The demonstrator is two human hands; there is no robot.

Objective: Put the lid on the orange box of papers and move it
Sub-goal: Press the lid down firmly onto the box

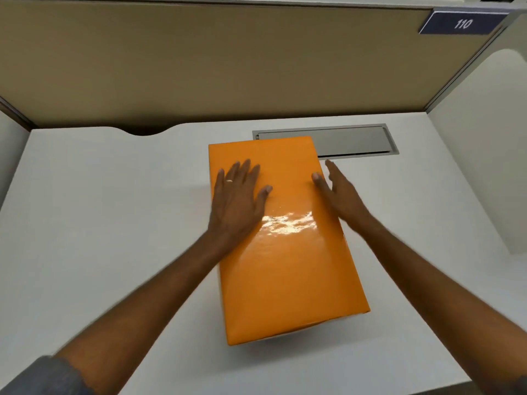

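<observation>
A glossy orange box (288, 258) stands on the white desk (99, 223) in front of me, and its orange lid covers the whole top. My left hand (236, 201) lies flat on the lid near its far left corner, fingers spread, a ring on one finger. My right hand (338, 192) is at the box's right edge, thumb on the lid and fingers down along the right side. No papers are visible; the lid hides the inside.
A grey metal cable hatch (353, 141) is set into the desk just behind the box, partly covered by its far corner. A tan partition wall (228, 67) closes the back, with a blue "110" sign (462, 23) at upper right. A white side panel (484, 166) stands right.
</observation>
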